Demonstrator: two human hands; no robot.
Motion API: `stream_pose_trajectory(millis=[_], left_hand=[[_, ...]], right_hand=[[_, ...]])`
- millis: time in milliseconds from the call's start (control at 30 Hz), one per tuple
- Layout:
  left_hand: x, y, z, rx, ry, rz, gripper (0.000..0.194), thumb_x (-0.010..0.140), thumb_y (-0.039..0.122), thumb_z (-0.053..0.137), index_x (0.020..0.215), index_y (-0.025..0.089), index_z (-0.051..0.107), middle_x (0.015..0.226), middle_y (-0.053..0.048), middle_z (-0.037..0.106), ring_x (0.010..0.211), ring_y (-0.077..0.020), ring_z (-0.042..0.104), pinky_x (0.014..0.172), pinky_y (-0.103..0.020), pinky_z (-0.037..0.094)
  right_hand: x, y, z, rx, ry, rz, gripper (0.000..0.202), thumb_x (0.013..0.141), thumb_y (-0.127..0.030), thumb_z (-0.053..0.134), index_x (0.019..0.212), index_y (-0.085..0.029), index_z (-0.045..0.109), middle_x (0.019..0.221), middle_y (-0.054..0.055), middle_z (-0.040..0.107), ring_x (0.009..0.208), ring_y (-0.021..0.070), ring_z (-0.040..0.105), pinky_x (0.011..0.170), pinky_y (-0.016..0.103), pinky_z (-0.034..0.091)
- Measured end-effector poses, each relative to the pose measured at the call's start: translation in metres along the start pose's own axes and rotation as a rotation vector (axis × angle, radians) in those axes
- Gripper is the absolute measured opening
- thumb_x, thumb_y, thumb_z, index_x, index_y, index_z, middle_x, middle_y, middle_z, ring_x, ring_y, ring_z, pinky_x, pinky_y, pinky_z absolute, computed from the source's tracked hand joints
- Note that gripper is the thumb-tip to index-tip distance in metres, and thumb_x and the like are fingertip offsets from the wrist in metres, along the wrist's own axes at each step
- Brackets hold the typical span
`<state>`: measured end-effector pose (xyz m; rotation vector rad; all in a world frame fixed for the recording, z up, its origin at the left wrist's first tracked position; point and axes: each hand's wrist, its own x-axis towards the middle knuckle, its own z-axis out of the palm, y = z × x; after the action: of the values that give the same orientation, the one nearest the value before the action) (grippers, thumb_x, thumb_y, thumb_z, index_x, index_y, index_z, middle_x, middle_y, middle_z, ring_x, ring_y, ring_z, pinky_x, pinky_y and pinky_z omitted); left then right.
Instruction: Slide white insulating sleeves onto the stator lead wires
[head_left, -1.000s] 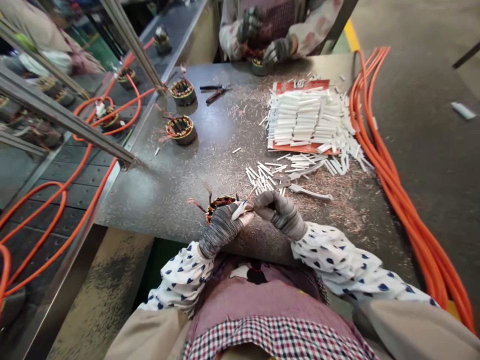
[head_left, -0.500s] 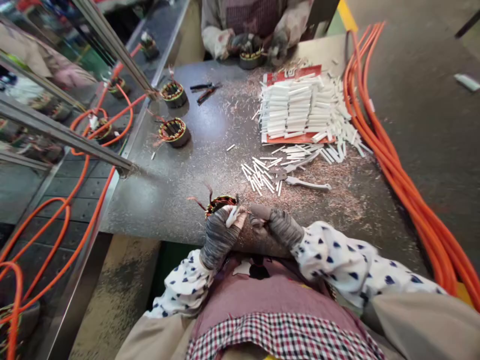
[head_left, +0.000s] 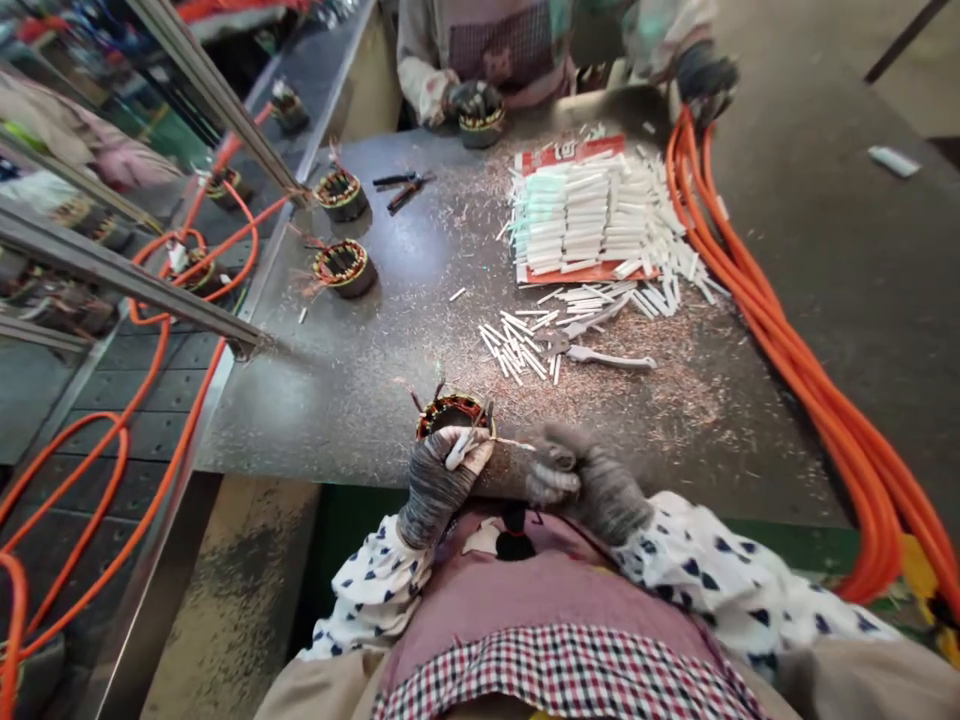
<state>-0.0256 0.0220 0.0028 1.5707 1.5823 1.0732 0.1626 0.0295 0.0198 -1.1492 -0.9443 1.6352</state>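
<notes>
My left hand [head_left: 442, 485], in a grey knit glove with bare fingertips, grips a ring-shaped wound motor stator [head_left: 450, 403] at the table's near edge. A short piece of white tubing [head_left: 457, 452] is also held in that hand, against the stator. From the stator's right side a thin wire lead [head_left: 514, 443] stretches straight toward my right hand [head_left: 581, 480]. The gloved fingers there are curled at the wire's end, somewhat blurred, and appear closed on it. White sleeve pieces [head_left: 517, 350] and grey-handled cutters [head_left: 600, 355] lie beyond my hands.
Bundled white tubes [head_left: 577, 215] lie on a red-printed sheet. Two stators [head_left: 345, 268] and dark-handled pliers [head_left: 405, 188] are at the left. Thick orange cables [head_left: 780, 350] run along the right side. Opposite, a co-worker's gloved hands touch a stator [head_left: 481, 128] and the cables.
My right hand has drawn away to the right, exposing the wire between my hands. The stator has shifted slightly right. One co-worker's hand has moved from the stator to the orange cables.
</notes>
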Motion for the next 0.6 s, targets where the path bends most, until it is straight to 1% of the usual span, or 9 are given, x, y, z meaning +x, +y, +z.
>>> stream_pose_trajectory(millis=[100, 167, 200, 300, 367, 400, 467, 533, 600], left_hand=[[0.001, 0.000, -0.002, 0.016, -0.015, 0.020, 0.005, 0.083, 0.024, 0.077, 0.087, 0.021, 0.081, 0.086, -0.004, 0.084, 0.077, -0.0192, 0.081, 0.072, -0.026, 0.067], [0.001, 0.001, -0.003, 0.021, 0.003, 0.022, 0.004, 0.083, 0.022, 0.077, 0.086, 0.022, 0.080, 0.084, -0.003, 0.084, 0.075, -0.0187, 0.081, 0.070, -0.025, 0.066], [0.000, 0.001, -0.003, 0.013, 0.012, 0.023, 0.004, 0.083, 0.022, 0.077, 0.086, 0.021, 0.080, 0.084, -0.003, 0.084, 0.075, -0.0187, 0.081, 0.070, -0.025, 0.066], [-0.002, 0.001, -0.002, -0.039, 0.014, 0.025, 0.004, 0.082, 0.022, 0.079, 0.085, 0.021, 0.080, 0.084, -0.004, 0.084, 0.075, -0.0194, 0.081, 0.071, -0.026, 0.067], [-0.003, 0.001, -0.001, -0.073, -0.006, 0.008, 0.004, 0.081, 0.023, 0.080, 0.085, 0.021, 0.080, 0.084, -0.004, 0.084, 0.075, -0.0198, 0.081, 0.071, -0.027, 0.067], [-0.002, 0.002, -0.001, -0.090, -0.016, -0.005, 0.005, 0.080, 0.023, 0.080, 0.084, 0.022, 0.080, 0.083, -0.003, 0.084, 0.074, -0.0200, 0.081, 0.070, -0.027, 0.067], [-0.001, 0.004, -0.003, -0.118, -0.029, -0.027, 0.004, 0.078, 0.024, 0.080, 0.082, 0.023, 0.080, 0.081, -0.003, 0.083, 0.073, -0.0203, 0.081, 0.068, -0.028, 0.067], [0.000, 0.007, -0.008, -0.137, -0.047, -0.046, 0.004, 0.076, 0.025, 0.080, 0.080, 0.024, 0.080, 0.080, -0.002, 0.083, 0.072, -0.0210, 0.080, 0.067, -0.028, 0.067], [-0.004, 0.007, -0.019, -0.155, -0.090, -0.087, 0.006, 0.074, 0.026, 0.082, 0.080, 0.023, 0.080, 0.077, -0.003, 0.082, 0.069, -0.0216, 0.079, 0.063, -0.028, 0.066]], right_hand=[[0.005, -0.005, -0.010, -0.121, 0.012, -0.072, 0.021, 0.087, -0.036, 0.069, 0.073, -0.020, 0.067, 0.073, 0.000, 0.062, 0.076, 0.0156, 0.058, 0.072, 0.026, 0.055], [0.007, -0.007, -0.007, -0.154, -0.075, -0.071, 0.022, 0.080, -0.033, 0.078, 0.069, -0.018, 0.067, 0.068, -0.003, 0.060, 0.072, 0.0127, 0.057, 0.068, 0.021, 0.054], [0.006, -0.006, -0.004, -0.162, -0.132, -0.064, 0.028, 0.082, -0.037, 0.077, 0.064, -0.019, 0.064, 0.061, -0.005, 0.056, 0.065, 0.0123, 0.055, 0.062, 0.021, 0.053], [-0.005, -0.001, 0.003, -0.126, -0.250, -0.030, 0.054, 0.103, -0.054, 0.041, 0.054, -0.032, 0.036, 0.042, -0.008, 0.029, 0.040, 0.0144, 0.040, 0.044, 0.028, 0.047], [-0.010, 0.000, 0.001, -0.138, -0.174, -0.074, 0.053, 0.107, -0.054, 0.025, 0.058, -0.033, 0.030, 0.044, -0.006, 0.028, 0.040, 0.0161, 0.039, 0.045, 0.031, 0.048], [-0.010, -0.001, -0.002, -0.160, -0.117, -0.107, 0.052, 0.105, -0.054, 0.029, 0.058, -0.033, 0.036, 0.048, -0.004, 0.036, 0.047, 0.0167, 0.044, 0.050, 0.031, 0.051], [-0.007, -0.005, -0.008, -0.226, -0.039, -0.152, 0.039, 0.096, -0.051, 0.057, 0.065, -0.028, 0.056, 0.062, 0.000, 0.053, 0.066, 0.0176, 0.055, 0.063, 0.028, 0.054], [-0.006, -0.008, -0.009, -0.233, -0.134, -0.073, 0.023, 0.080, -0.041, 0.079, 0.074, -0.022, 0.067, 0.071, 0.002, 0.061, 0.076, 0.0181, 0.059, 0.068, 0.027, 0.053], [-0.012, -0.008, -0.006, -0.187, -0.303, 0.063, 0.029, 0.085, -0.045, 0.075, 0.072, -0.021, 0.065, 0.068, 0.003, 0.062, 0.069, 0.0181, 0.060, 0.064, 0.028, 0.053]])
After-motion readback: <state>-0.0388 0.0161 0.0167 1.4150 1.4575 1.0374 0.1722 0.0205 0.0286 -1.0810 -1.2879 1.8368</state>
